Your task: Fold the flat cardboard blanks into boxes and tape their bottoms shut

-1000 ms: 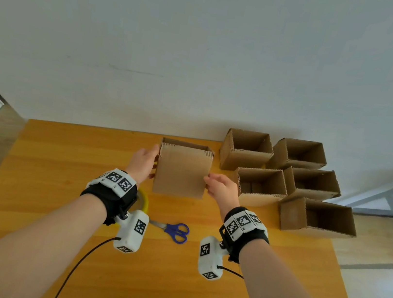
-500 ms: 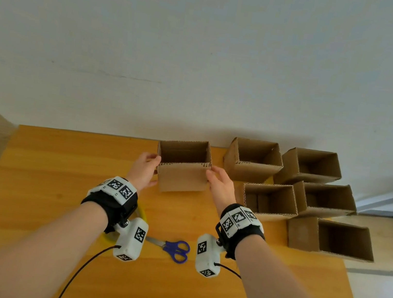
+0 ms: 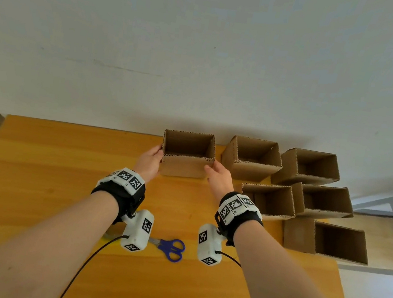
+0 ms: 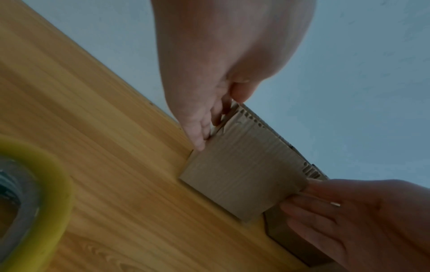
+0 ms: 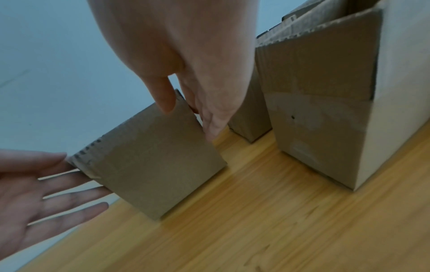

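Left hand (image 3: pixel 149 161) and right hand (image 3: pixel 217 178): fingers straight, being laid against the side walls of the open-topped box (image 3: pixel 184 166), at its 9 and 3 o'clock. Box is being stood upright on the table (image 3: pixel 45 177), far edge; scissors (image 3: pixel 171 248) at its 6 o'clock.

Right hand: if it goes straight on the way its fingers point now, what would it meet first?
The right hand already touches the right side of the cardboard box it helps place. Sliding on along that side, it would probably reach the white wall behind the table; depth is unclear.
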Demonstrator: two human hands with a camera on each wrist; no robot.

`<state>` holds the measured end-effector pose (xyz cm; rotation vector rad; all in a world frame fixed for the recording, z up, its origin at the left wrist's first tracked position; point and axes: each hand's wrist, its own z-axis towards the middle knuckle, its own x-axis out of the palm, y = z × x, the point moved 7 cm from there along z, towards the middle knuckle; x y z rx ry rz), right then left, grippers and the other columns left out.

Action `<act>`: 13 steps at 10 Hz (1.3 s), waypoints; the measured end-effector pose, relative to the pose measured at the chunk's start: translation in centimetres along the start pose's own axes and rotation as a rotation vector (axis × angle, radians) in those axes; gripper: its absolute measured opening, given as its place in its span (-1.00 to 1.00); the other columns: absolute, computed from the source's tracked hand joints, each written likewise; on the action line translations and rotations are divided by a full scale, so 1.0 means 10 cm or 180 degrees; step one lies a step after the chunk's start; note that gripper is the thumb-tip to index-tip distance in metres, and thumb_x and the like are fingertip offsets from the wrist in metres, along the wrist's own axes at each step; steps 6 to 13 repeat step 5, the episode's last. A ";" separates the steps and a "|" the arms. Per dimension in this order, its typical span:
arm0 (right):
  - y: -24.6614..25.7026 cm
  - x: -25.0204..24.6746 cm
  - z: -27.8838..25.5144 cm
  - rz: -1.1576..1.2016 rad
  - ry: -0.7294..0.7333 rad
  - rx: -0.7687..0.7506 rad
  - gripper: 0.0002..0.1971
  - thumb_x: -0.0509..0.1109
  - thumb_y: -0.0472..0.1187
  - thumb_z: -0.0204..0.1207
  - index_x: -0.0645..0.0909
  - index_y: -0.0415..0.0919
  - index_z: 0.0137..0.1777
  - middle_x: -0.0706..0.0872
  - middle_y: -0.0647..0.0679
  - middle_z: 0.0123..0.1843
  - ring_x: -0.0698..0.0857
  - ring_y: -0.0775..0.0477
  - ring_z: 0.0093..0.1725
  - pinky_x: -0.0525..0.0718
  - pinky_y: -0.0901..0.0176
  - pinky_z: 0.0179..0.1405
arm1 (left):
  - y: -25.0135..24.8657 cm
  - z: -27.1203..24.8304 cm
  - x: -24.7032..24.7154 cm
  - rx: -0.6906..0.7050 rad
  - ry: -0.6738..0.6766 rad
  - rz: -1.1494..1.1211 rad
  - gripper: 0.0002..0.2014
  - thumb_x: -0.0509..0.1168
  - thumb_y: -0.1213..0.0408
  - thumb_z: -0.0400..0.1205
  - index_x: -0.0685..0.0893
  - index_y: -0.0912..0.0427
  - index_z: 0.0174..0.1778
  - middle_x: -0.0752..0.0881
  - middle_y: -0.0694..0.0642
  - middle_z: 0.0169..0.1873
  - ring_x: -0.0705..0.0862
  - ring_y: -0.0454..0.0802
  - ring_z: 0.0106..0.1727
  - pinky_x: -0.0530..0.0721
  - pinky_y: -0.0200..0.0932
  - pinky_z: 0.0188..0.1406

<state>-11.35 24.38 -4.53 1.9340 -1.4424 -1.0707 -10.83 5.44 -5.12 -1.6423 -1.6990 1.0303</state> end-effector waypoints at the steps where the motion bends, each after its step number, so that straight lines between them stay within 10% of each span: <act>1: -0.02 -0.03 -0.01 -0.0126 0.0035 0.0017 -0.43 0.19 -0.24 0.69 0.10 -0.19 0.66 0.29 -0.16 0.63 0.31 -0.17 0.59 0.32 0.02 0.52 | -0.02 -0.01 -0.01 0.0126 -0.0067 0.0181 -0.57 -0.02 0.24 0.78 0.24 0.15 0.60 0.40 0.12 0.52 0.42 0.11 0.49 0.39 0.15 0.50; 3: -0.09 -0.14 -0.12 -0.0508 -0.0090 0.0030 -0.45 0.23 -0.25 0.67 0.17 -0.21 0.64 0.30 -0.17 0.63 0.30 -0.19 0.59 0.35 0.01 0.50 | 0.14 -0.13 -0.09 0.0156 -0.0212 0.0794 -0.60 0.01 0.26 0.77 0.35 0.24 0.54 0.49 0.25 0.44 0.52 0.18 0.39 0.49 0.15 0.40; 4: -0.18 -0.20 -0.19 -0.0676 -0.0076 0.0078 -0.52 0.21 -0.24 0.68 0.29 -0.22 0.59 0.41 -0.19 0.56 0.39 -0.20 0.54 0.38 -0.02 0.47 | 0.21 -0.24 -0.06 0.0140 -0.0097 0.1376 -0.62 -0.01 0.35 0.76 0.44 0.21 0.49 0.57 0.26 0.37 0.66 0.10 0.05 0.64 -0.07 -0.04; 5: -0.19 -0.23 -0.28 -0.0774 -0.0080 0.0024 -0.57 0.22 -0.23 0.67 0.39 -0.23 0.53 0.50 -0.19 0.49 0.46 -0.20 0.48 0.43 -0.01 0.43 | 0.21 -0.36 0.01 0.0170 0.0037 0.1711 -0.63 0.03 0.36 0.74 0.47 0.19 0.47 0.53 0.17 0.42 0.60 0.11 0.27 0.59 -0.08 0.20; 13: -0.19 -0.23 -0.28 -0.0774 -0.0080 0.0024 -0.57 0.22 -0.23 0.67 0.39 -0.23 0.53 0.50 -0.19 0.49 0.46 -0.20 0.48 0.43 -0.01 0.43 | 0.21 -0.36 0.01 0.0170 0.0037 0.1711 -0.63 0.03 0.36 0.74 0.47 0.19 0.47 0.53 0.17 0.42 0.60 0.11 0.27 0.59 -0.08 0.20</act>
